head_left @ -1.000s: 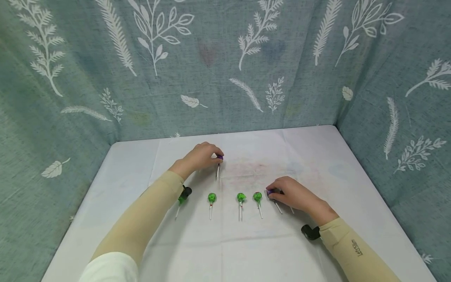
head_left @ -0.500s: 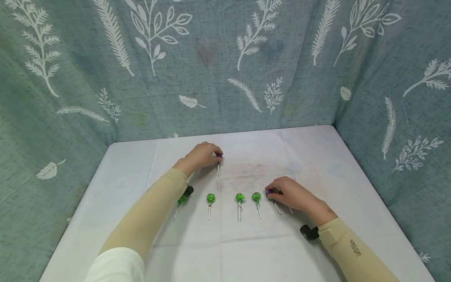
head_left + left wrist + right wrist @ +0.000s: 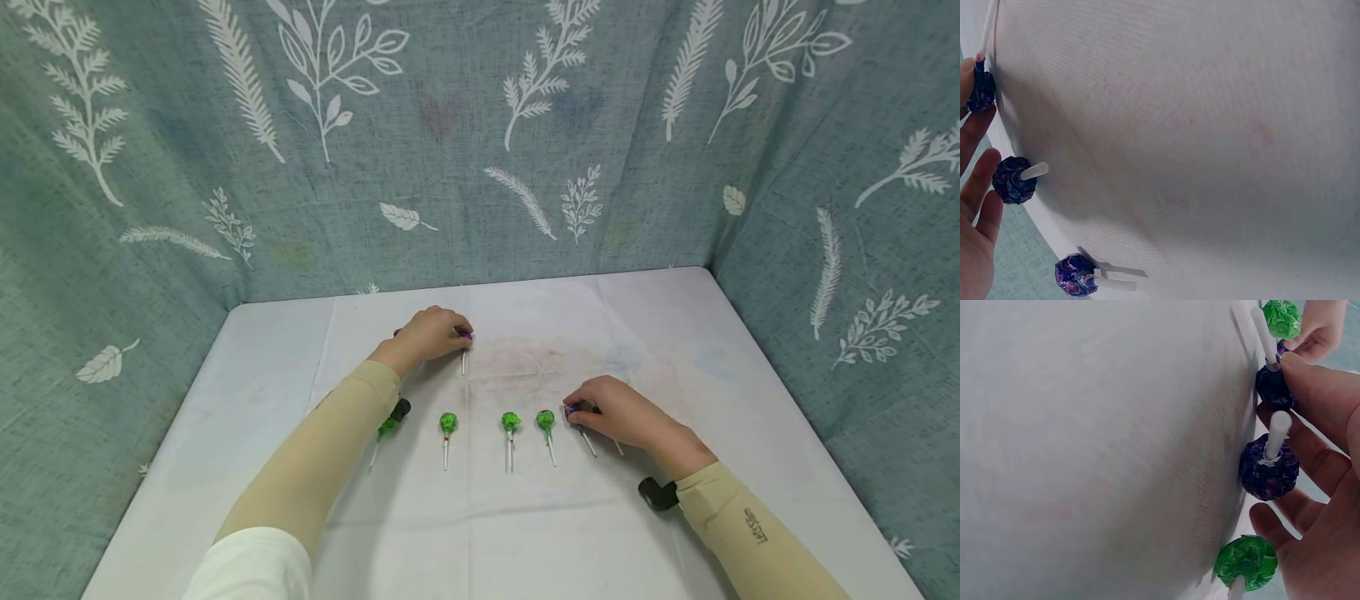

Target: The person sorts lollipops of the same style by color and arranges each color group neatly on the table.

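Note:
In the head view my left hand (image 3: 431,333) pinches a purple-wrapped lollipop (image 3: 982,92) between thumb and finger, far back on the table. Its white stick points toward me. Beside that hand's other fingers, in the left wrist view, lies a second purple lollipop (image 3: 1015,181), with a third purple one (image 3: 1076,275) farther along. My right hand (image 3: 626,414) holds another purple lollipop (image 3: 1274,387) by its wrapped head, at the right end of the front row. Under its curled fingers is one more purple lollipop (image 3: 1270,470), mostly hidden in the head view.
Left of my right hand are green lollipops: one (image 3: 545,418), a second (image 3: 511,422) and a third (image 3: 447,423). My left forearm partly covers another green lollipop (image 3: 386,427). Leaf-patterned curtains (image 3: 450,167) border the white-covered table (image 3: 570,533).
The lollipop in my left hand has shifted slightly away from me. A dark spot now shows behind the left wrist. My right hand keeps its place and its hold.

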The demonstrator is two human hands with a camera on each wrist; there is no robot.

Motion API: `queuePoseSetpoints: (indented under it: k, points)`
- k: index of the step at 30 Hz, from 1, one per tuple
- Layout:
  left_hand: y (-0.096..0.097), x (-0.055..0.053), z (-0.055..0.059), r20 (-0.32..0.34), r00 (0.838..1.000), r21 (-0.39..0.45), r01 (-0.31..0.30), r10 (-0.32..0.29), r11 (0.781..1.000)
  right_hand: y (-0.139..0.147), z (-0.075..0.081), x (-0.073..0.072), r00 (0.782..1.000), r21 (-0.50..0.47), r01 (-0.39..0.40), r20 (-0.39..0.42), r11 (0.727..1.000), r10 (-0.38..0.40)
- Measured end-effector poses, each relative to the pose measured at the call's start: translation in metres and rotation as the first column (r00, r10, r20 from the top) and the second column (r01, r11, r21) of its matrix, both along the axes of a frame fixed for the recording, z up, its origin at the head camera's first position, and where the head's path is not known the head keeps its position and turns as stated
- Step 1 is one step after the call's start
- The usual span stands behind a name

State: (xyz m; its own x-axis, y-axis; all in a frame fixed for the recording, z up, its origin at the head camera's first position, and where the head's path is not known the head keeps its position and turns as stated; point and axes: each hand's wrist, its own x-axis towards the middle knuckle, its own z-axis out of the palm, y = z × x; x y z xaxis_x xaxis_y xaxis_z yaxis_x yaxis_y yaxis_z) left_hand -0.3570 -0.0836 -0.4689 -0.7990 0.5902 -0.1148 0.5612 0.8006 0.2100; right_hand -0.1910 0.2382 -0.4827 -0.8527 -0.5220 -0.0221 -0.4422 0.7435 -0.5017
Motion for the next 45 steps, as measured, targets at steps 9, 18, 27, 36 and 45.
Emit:
queuePoseSetpoints:
  k: [9, 18, 27, 36, 45]
  points:
    - [-0.002, -0.002, -0.007, 0.010, 0.999, 0.006, -0.042, 0.042, 0.999, -0.006, 0.009, -0.007, 1.000, 0.027, -0.023, 0.010, 0.999, 0.023]
    - [-0.005, -0.003, -0.009, 0.010, 0.999, 0.025, -0.045, 0.044, 0.999, -0.023, 0.017, -0.028, 1.000, 0.057, 0.025, -0.003, 0.998, -0.025]
    - [-0.004, -0.002, -0.008, 0.025, 0.998, 0.034, -0.057, 0.056, 0.998, -0.042, 0.024, -0.050, 0.999, 0.060, 0.010, -0.044, 0.998, -0.007]
    - [-0.005, -0.001, -0.010, 0.019, 0.998, 0.043, -0.052, 0.051, 0.998, -0.063, 0.031, -0.074, 0.999, 0.092, 0.006, -0.040, 0.996, -0.002]
    - [-0.005, 0.001, -0.005, -0.011, 0.999, 0.024, -0.032, 0.033, 0.999, -0.084, 0.035, -0.101, 1.000, 0.126, 0.001, 0.004, 0.992, -0.001]
